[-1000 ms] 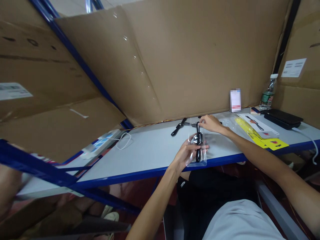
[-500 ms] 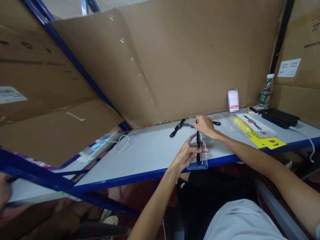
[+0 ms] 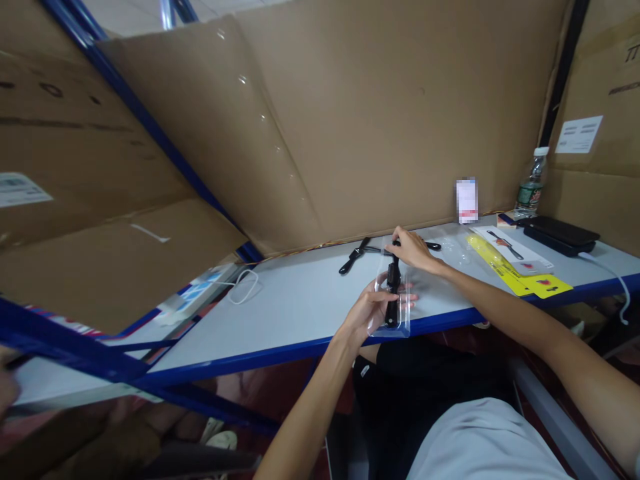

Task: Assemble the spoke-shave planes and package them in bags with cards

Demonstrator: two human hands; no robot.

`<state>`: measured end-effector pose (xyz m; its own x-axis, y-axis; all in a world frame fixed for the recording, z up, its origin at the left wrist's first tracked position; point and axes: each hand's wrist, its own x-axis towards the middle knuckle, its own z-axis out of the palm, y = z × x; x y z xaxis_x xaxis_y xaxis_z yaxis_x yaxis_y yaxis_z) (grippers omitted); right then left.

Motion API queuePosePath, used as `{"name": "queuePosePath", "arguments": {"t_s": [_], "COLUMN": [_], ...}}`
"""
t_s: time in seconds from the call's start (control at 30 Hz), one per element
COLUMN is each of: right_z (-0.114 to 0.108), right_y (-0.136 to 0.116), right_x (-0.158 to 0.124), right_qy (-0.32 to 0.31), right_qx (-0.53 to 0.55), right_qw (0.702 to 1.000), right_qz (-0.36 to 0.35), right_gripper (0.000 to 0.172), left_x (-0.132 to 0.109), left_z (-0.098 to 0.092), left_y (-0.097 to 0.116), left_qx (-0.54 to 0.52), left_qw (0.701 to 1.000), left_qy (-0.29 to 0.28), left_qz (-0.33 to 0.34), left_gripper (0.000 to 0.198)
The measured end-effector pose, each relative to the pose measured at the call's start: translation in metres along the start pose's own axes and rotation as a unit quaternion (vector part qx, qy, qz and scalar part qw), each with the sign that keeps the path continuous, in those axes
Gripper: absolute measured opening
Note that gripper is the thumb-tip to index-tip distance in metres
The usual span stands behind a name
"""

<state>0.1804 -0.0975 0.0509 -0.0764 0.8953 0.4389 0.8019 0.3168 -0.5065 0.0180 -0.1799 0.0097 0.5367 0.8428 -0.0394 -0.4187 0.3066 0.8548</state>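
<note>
My left hand (image 3: 373,308) holds a clear plastic bag (image 3: 403,319) by its side, just above the white table's front edge (image 3: 280,347). Inside the bag sits a black smartwatch (image 3: 391,293), standing lengthwise. My right hand (image 3: 413,248) pinches the watch's upper strap end at the bag's mouth. A second black watch (image 3: 354,256) lies flat on the table behind and left of the bag. Another black strap piece (image 3: 433,246) lies just past my right hand.
A yellow-and-white watch package (image 3: 515,267) lies at the right, with a black flat device (image 3: 559,235) and a water bottle (image 3: 531,181) behind it. A white cable (image 3: 244,285) curls at the left. Cardboard sheets (image 3: 350,113) wall in the back. Blue shelf beams (image 3: 75,347) cross the lower left.
The watch sat lower in the bag half a second ago; now it sits slightly higher and the bag has tilted left. My right hand stays at the strap's top.
</note>
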Motion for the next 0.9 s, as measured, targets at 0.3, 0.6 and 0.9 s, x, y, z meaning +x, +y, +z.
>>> {"name": "queuePosePath", "arguments": {"t_s": [0.3,0.6,0.9], "right_z": [-0.003,-0.012,-0.042], "right_y": [0.013,0.017,0.028], "right_x": [0.007,0.015,0.021], "right_qy": [-0.012,-0.121,-0.234], "right_qx": [0.026,0.202,0.426], "right_qw": [1.000,0.970,0.869], "right_qz": [0.003,0.064,0.097], "right_gripper": [0.015,0.016,0.013], "left_x": [-0.001,0.000,-0.003], "left_z": [0.004,0.001,0.010], "left_y": [0.000,-0.002,0.001], "left_qx": [0.028,0.023,0.027], "left_qw": [1.000,1.000,0.999], "left_qy": [-0.005,-0.019,-0.022], "left_qz": [0.010,0.008,0.018], "left_gripper": [0.057,0.059,0.038]}}
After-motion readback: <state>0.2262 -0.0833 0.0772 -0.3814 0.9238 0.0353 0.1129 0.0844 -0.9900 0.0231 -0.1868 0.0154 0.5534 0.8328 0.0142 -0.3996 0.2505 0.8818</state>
